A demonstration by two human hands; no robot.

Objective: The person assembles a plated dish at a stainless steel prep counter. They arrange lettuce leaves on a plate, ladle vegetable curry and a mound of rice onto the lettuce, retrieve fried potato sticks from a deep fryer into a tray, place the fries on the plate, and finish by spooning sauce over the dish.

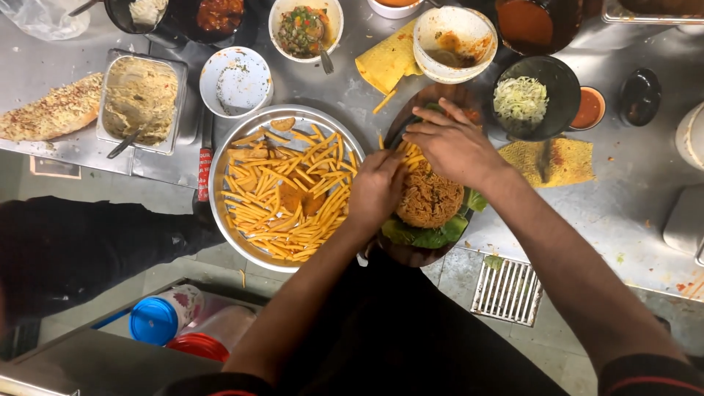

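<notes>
A round dark wooden board lies at the counter's front edge with green lettuce and a crisp brown patty on it. My left hand is closed on a bunch of orange fries at the patty's left side. Just beyond the patty, my right hand presses flat on more fries on the board's far half. A wide steel bowl of orange fries sits directly left of the board.
Behind stand a black bowl of shredded cabbage, a white sauce-smeared bowl, a chopped vegetable bowl, a steel tray of pale mash, flat breads and red sauce cups. A floor drain lies below.
</notes>
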